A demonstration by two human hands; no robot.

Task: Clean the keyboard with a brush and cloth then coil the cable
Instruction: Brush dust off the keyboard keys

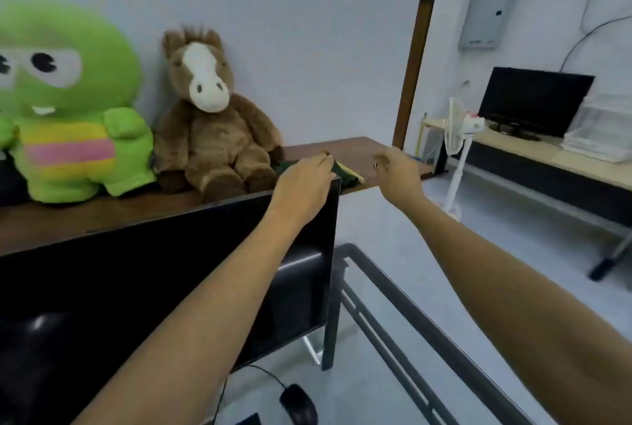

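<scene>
A dark green cloth with a yellow edge lies on the brown wooden shelf behind the black monitor. My left hand reaches over the monitor's top right corner, and its outstretched fingers rest on the cloth's left part. A small brown object shows at its fingertips, too blurred to name. My right hand hovers just right of the cloth with its fingers loosely curled and nothing in them. A dark corner at the bottom edge may be the keyboard. No brush can be made out.
A green plush toy and a brown plush horse sit on the shelf left of the cloth. A black mouse with its cable lies below the monitor. A white fan and a second desk with a monitor stand at the right.
</scene>
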